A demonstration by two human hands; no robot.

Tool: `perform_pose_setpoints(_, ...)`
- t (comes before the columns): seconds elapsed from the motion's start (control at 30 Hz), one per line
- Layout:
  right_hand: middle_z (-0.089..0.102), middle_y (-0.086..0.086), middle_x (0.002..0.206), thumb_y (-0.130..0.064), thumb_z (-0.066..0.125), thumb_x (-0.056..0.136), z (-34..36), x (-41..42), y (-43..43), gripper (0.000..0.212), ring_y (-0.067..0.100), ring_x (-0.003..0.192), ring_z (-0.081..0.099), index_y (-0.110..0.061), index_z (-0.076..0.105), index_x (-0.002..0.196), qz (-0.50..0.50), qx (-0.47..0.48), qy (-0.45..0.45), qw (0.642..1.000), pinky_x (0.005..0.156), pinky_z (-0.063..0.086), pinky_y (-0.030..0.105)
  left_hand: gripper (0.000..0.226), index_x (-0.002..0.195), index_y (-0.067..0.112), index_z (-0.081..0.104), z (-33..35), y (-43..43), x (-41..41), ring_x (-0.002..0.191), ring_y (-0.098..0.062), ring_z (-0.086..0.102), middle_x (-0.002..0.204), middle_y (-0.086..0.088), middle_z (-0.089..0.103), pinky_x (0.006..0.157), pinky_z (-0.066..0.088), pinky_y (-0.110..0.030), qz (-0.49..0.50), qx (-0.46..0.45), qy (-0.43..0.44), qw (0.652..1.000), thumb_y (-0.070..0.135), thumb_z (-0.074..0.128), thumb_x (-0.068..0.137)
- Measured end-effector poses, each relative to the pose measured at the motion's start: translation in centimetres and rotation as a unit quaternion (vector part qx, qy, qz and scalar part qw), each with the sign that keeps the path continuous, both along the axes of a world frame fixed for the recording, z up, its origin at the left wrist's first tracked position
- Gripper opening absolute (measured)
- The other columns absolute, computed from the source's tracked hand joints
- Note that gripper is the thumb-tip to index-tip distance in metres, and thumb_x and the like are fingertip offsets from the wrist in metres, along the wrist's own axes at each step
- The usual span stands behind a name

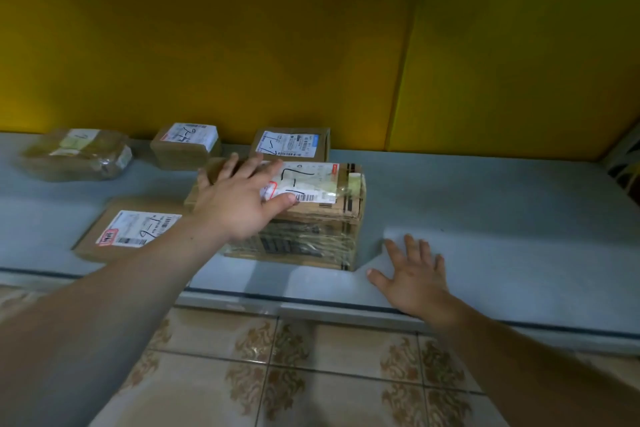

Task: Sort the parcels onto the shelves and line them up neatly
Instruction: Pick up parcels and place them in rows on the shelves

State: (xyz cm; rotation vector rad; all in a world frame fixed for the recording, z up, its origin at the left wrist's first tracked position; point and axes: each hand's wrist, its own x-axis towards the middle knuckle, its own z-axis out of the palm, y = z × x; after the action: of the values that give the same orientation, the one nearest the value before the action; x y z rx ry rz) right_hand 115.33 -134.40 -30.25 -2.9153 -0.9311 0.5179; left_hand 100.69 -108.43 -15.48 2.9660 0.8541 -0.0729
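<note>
The left hand (pixel 239 201) covers the left part of the label (pixel 311 180) on the big parcel (pixel 311 236), whose fine print is too small to read. Beyond the hand that parcel hides the base of a small box (pixel 294 142), and behind its wrist the forearm (pixel 138 270) covers a corner of a flat parcel (pixel 117 229); both forearms run off the bottom edge.

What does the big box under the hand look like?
The big box is brown cardboard, wound with shiny clear tape. A white label with a barcode and black handwritten marks is stuck on top. It lies flat on the grey shelf, near the front edge. The left hand rests on its top with straight fingers, thumb on the label.
</note>
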Motion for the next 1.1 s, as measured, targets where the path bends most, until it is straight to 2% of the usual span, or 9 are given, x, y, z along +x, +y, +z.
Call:
perform_pose_setpoints(0.17,-0.02,0.005,0.164,-0.085,-0.003,0.072,-1.6,-0.3,0.2,0.096,0.032,0.149,-0.02,-0.037,-0.011,0.154,0.012,-0.017,-0.031,0.999,0.114,-0.014,0.053,0.113,0.142,0.056,-0.016,-0.3,0.8,-0.2,0.148,-0.024,-0.011,0.158,0.016,-0.019,0.112,0.002,-0.066,-0.021,0.006,0.049,0.999,0.104,0.001,0.041)
perform_pose_setpoints(0.23,-0.021,0.005,0.163,-0.085,-0.004,0.072,-1.6,-0.4,0.1,0.095,0.032,0.148,-0.021,-0.036,-0.013,0.154,0.012,-0.017,-0.034,0.999,0.114,-0.014,0.054,0.114,0.14,0.056,-0.02,-0.2,1.2,-0.2,0.147,-0.025,-0.012,0.159,0.015,-0.019,0.112,0.003,-0.064,-0.032,0.009,0.068,0.997,0.104,0.019,0.045)
perform_pose_setpoints(0.33,-0.019,0.005,0.164,-0.085,-0.005,0.072,-1.6,-0.3,0.0,0.095,0.032,0.149,-0.019,-0.036,-0.012,0.154,0.013,-0.015,-0.04,0.999,0.115,-0.014,0.053,0.11,0.143,0.055,-0.013,-0.1,1.2,0.0,0.147,-0.025,-0.006,0.16,0.016,-0.007,0.112,0.008,-0.063,-0.04,0.017,0.052,0.998,0.096,0.041,0.056)
perform_pose_setpoints(0.47,-0.02,0.004,0.164,-0.086,-0.008,0.069,-1.9,-0.1,-0.2,0.098,0.03,0.149,-0.02,-0.037,-0.012,0.154,0.014,-0.006,-0.039,0.999,0.115,-0.015,0.052,0.111,0.142,0.055,-0.009,-0.4,1.8,-1.3,0.146,-0.025,0.002,0.16,0.015,0.002,0.112,0.014,-0.061,-0.038,0.034,0.03,0.998,0.098,0.033,0.048)
perform_pose_setpoints(0.73,-0.019,0.006,0.164,-0.084,-0.006,0.073,-1.8,-0.4,-0.2,0.096,0.032,0.149,-0.019,-0.035,-0.011,0.155,0.014,-0.018,-0.043,0.999,0.115,-0.014,0.053,0.109,0.14,0.056,-0.02,-0.6,1.8,-1.3,0.148,-0.024,-0.008,0.16,0.015,-0.013,0.114,0.005,-0.062,-0.016,0.03,0.051,0.998,0.097,0.036,0.056)
perform_pose_setpoints(0.83,-0.016,0.005,0.165,-0.083,0.006,0.08,-1.3,-0.4,0.0,0.091,0.032,0.15,-0.016,-0.034,-0.007,0.156,0.012,-0.023,-0.027,0.999,0.116,-0.01,0.053,0.107,0.141,0.053,-0.021,-0.7,1.5,-0.8,0.147,-0.027,-0.012,0.16,0.012,-0.016,0.113,0.0,-0.063,-0.018,0.031,0.054,0.998,0.095,0.038,0.06)
perform_pose_setpoints(0.93,-0.003,0.004,0.166,-0.076,0.023,0.088,0.7,-0.4,0.1,0.086,0.028,0.152,-0.004,-0.029,0.006,0.158,0.012,-0.024,0.02,0.999,0.119,0.001,0.048,0.108,0.14,0.053,-0.022,-0.3,1.3,-0.9,0.146,-0.027,-0.018,0.158,0.011,-0.022,0.111,-0.005,-0.062,-0.02,0.007,0.081,0.996,0.091,0.042,0.063)
perform_pose_setpoints(1.0,0.008,0.005,0.166,-0.072,0.032,0.09,3.6,-0.6,-0.2,0.084,0.025,0.151,0.007,-0.024,0.015,0.157,0.003,-0.019,0.045,0.999,0.12,0.01,0.043,0.108,0.143,0.052,-0.02,1.2,1.1,-1.5,0.145,-0.026,-0.021,0.157,0.009,-0.025,0.111,-0.008,-0.062,-0.026,-0.018,0.108,0.994,0.089,0.046,0.066)
perform_pose_setpoints(1.1,0.012,0.006,0.165,-0.067,0.038,0.092,10.4,-1.6,-1.0,0.082,0.025,0.151,0.011,-0.022,0.017,0.157,-0.009,-0.021,0.059,0.998,0.119,0.016,0.039,0.103,0.15,0.044,-0.008,5.3,0.1,-2.7,0.147,-0.024,-0.017,0.16,0.006,-0.019,0.113,-0.006,-0.059,-0.042,-0.032,0.116,0.992,0.084,0.046,0.072)
